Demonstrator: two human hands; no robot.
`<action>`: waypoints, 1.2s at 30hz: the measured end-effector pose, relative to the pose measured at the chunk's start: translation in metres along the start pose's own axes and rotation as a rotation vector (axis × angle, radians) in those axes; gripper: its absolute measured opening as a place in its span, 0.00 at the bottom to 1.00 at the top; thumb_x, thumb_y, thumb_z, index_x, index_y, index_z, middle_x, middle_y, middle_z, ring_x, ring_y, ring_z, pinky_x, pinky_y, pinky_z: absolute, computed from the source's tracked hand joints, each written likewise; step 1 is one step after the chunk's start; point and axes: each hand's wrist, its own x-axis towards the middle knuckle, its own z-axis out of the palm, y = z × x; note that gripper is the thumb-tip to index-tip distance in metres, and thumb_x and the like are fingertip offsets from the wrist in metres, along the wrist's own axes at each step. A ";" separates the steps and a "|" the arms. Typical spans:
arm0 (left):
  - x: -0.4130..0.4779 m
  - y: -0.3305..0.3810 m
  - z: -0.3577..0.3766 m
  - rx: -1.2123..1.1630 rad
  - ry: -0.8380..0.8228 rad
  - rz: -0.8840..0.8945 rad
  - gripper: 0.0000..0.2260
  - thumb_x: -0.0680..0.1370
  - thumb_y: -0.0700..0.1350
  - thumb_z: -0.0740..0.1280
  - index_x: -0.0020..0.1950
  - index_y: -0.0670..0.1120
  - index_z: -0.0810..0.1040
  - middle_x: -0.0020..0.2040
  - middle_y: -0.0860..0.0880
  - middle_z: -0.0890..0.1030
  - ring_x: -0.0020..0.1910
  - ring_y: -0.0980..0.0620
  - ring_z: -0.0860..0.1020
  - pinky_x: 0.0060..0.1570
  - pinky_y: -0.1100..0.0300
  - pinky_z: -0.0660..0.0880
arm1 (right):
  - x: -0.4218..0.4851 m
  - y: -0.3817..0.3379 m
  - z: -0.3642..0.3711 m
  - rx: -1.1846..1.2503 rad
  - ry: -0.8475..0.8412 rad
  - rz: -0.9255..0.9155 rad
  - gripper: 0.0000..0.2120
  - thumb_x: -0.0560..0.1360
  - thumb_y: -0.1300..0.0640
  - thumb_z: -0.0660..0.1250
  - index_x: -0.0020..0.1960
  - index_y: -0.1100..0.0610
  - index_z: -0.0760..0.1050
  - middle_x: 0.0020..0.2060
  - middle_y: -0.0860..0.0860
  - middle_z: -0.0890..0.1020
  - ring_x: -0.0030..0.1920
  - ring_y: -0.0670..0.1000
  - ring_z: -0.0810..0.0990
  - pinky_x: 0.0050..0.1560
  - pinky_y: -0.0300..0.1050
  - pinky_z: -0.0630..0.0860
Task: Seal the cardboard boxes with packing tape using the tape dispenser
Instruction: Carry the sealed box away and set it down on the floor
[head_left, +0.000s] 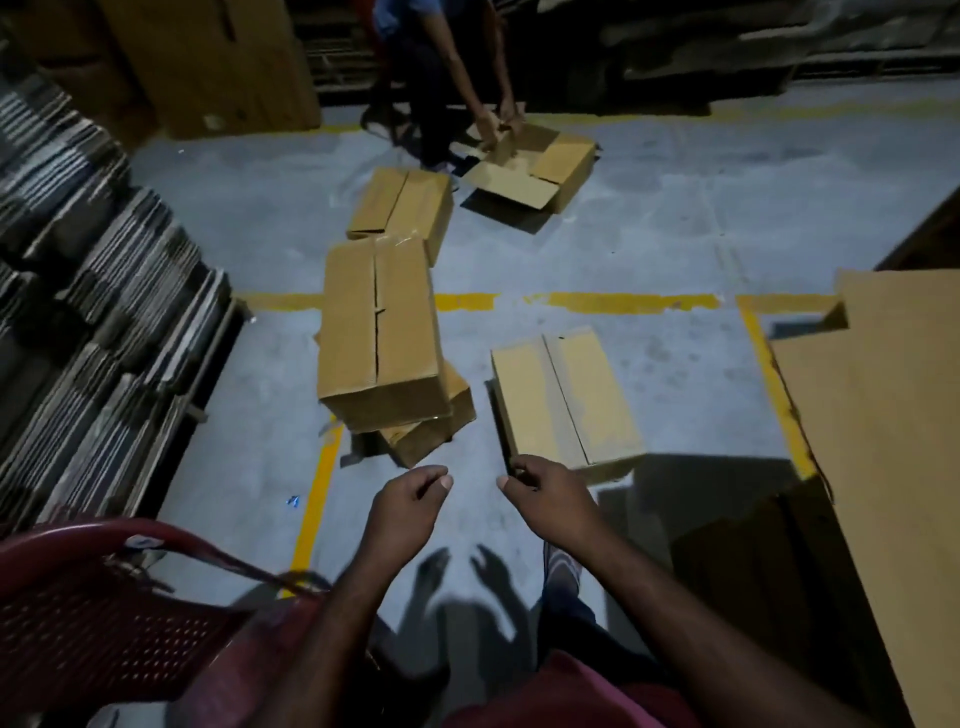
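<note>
Nearest the camera: a red plastic chair (104, 613) at lower left. The left hand (410, 499) and right hand (550, 499) are held out over the floor (675, 234), apart from each other, with fingers loosely curled and nothing visible in either. No tape dispenser appears anywhere in view, and its whereabouts cannot be told.

Just beyond the right hand lies the nearest box (566, 400), flaps folded shut. Whether its centre seam carries tape cannot be told in this light. To its left, the stacked box (379, 332) rests on a tilted lower box (431, 426). The seam of the stacked box gapes along part of its length. A large cardboard sheet (883, 441) fills the right edge, and stacks of flattened cardboard (78, 260) line the left.

Farther off sits a closed far box (400, 208). Beyond it a second person (441, 67) bends over an open box (535, 166), both hands on its flaps.

Step in hand, as judged: an approach between sealings, with the hands reaching toward the nearest box and no tool in them. The next move likely calls for locating and taking up the dispenser. One hand should then steady the box and hold its flaps flush, so that tape can be drawn straight along the seam and down over both ends.
</note>
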 end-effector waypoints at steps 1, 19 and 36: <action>0.014 0.003 -0.002 -0.011 0.018 -0.018 0.09 0.81 0.51 0.67 0.56 0.49 0.84 0.48 0.52 0.84 0.52 0.50 0.80 0.55 0.55 0.75 | 0.017 -0.006 -0.003 -0.014 -0.022 -0.005 0.23 0.78 0.43 0.67 0.69 0.52 0.75 0.63 0.48 0.80 0.62 0.49 0.78 0.59 0.42 0.73; 0.249 0.018 -0.093 0.023 0.201 -0.343 0.14 0.81 0.50 0.68 0.64 0.46 0.80 0.58 0.56 0.78 0.57 0.53 0.76 0.55 0.59 0.69 | 0.311 -0.104 0.006 -0.166 -0.195 -0.010 0.17 0.79 0.48 0.65 0.62 0.59 0.76 0.58 0.56 0.81 0.58 0.57 0.79 0.54 0.45 0.72; 0.496 -0.234 -0.109 0.023 0.137 -0.735 0.38 0.53 0.56 0.74 0.58 0.39 0.72 0.56 0.40 0.76 0.54 0.37 0.79 0.51 0.41 0.80 | 0.552 -0.025 0.179 -0.119 -0.189 0.459 0.30 0.64 0.52 0.74 0.61 0.57 0.66 0.49 0.55 0.82 0.48 0.57 0.82 0.45 0.51 0.81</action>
